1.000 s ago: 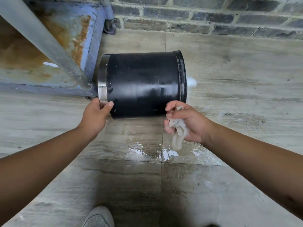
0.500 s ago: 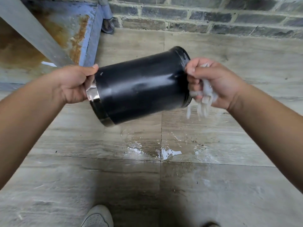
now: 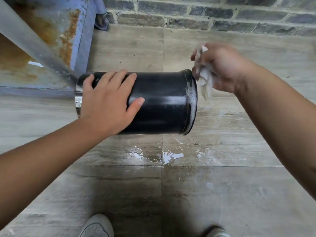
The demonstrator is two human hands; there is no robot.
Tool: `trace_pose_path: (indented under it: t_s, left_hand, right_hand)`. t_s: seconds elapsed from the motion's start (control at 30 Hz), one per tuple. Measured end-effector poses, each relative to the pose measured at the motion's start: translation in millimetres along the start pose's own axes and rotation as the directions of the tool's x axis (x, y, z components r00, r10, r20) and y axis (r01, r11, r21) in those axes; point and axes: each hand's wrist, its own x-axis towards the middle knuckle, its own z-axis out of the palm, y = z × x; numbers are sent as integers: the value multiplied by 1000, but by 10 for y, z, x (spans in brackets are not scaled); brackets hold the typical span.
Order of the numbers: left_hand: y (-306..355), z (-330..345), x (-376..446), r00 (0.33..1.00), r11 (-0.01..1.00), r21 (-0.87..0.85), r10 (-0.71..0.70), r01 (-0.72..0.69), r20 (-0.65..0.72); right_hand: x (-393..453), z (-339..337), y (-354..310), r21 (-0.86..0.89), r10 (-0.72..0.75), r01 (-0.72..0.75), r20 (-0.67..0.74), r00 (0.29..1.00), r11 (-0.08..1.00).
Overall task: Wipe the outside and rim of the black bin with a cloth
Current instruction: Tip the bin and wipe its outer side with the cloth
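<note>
The left hand (image 3: 109, 101) lies flat and spread over the bin (image 3: 159, 103), fingers apart, palm pressing the wall near the shiny metal band (image 3: 78, 100) at one end. It steadies rather than clamps. The right hand (image 3: 222, 67) is closed around a bunched cloth (image 3: 204, 76), pale and limp, with a loose tail hanging below the fist. The cloth touches the raised lip at the bin's other end, near its top.

The bin is on its side, above the tiled floor (image 3: 222, 194) and in front of the brick wall (image 3: 205, 12); whether it rests on the tiles or is held just clear of them cannot be told.

As for progress, the work looks partway through. The smooth, glossy black wall shows faint smears, so some wiping seems done. The lip (image 3: 192, 100) is flecked with white suds or droplets, which suggests it is the part being worked now and is not yet clean. The side facing down cannot be seen.

The floor is matt, streaky stone-look tile, with a small puddle (image 3: 171, 155) just below the bin. To the left stands a rusted, blue-painted metal frame (image 3: 80, 36).
</note>
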Motion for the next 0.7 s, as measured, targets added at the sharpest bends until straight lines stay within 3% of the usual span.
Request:
trace_pose_path:
  t_s: [0.13, 0.27, 0.33, 0.43, 0.5, 0.57, 0.63, 0.7]
  left_hand:
    - [-130, 17, 247, 999, 998, 62, 11, -8, -47]
    - [-144, 36, 382, 993, 998, 61, 30, -23, -113]
    - [-141, 42, 383, 991, 997, 78, 35, -25, -132]
    - [-77, 66, 349, 986, 999, 27, -22, 27, -166]
    - [-30, 66, 325, 982, 999, -41, -7, -1, -189]
    - [-51, 70, 298, 971, 989, -52, 123, -136, -207]
    - [-113, 95, 285, 953, 970, 11, 241, -243, -183]
    - [-111, 130, 296, 961, 974, 51, 228, -223, -155]
  right_hand:
    - [59, 16, -55, -436, -115, 107, 10, 993, 893]
    - [138, 88, -176, -550, -159, 116, -30, 987, 827]
    - [164, 66, -209, -694, -218, 142, -23, 976, 706]
    - [199, 36, -236, -893, -363, 239, 93, 927, 382]
    - [229, 44, -255, -929, -390, 292, 187, 902, 229]
    - [248, 65, -243, -926, -341, 343, 276, 899, 156]
    - [248, 72, -211, -918, -293, 367, 312, 904, 153]
    - [255, 65, -179, -907, -324, 375, 302, 897, 193]
